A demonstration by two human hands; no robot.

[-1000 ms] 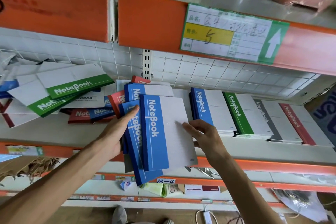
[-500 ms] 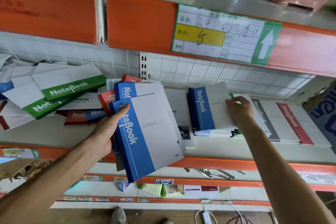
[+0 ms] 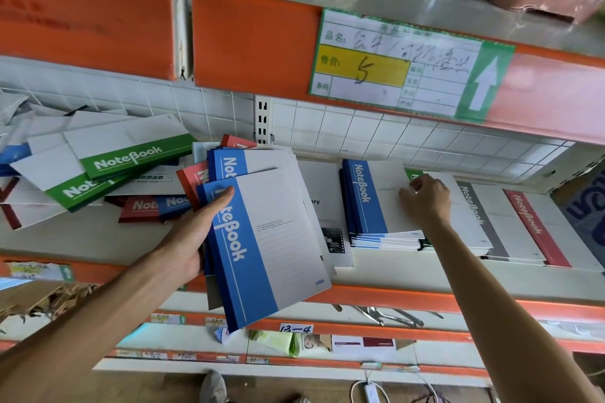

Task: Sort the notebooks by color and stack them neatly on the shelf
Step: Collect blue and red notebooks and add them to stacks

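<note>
Nearest, left hand [image 3: 193, 235] grips a fanned bundle of blue notebooks [image 3: 262, 239] over the shelf's orange front lip [image 3: 393, 299], thumb across the top cover. One fewer than a second ago: the top copy has gone to the blue stack [image 3: 376, 203], just right of the bundle. Right hand [image 3: 425, 201] now rests there with fingers curled at the cover's right edge, squaring it; whether it pinches the cover, cannot tell. Blue pile growing; bundle still to place. Right of blue: green, grey, red stacks in a row. Far left, unsorted heap [image 3: 108, 173] of green, red, blue. Behind, white wire grid [image 3: 360, 131]. Above, orange beam with handwritten price label [image 3: 402, 65].
</note>
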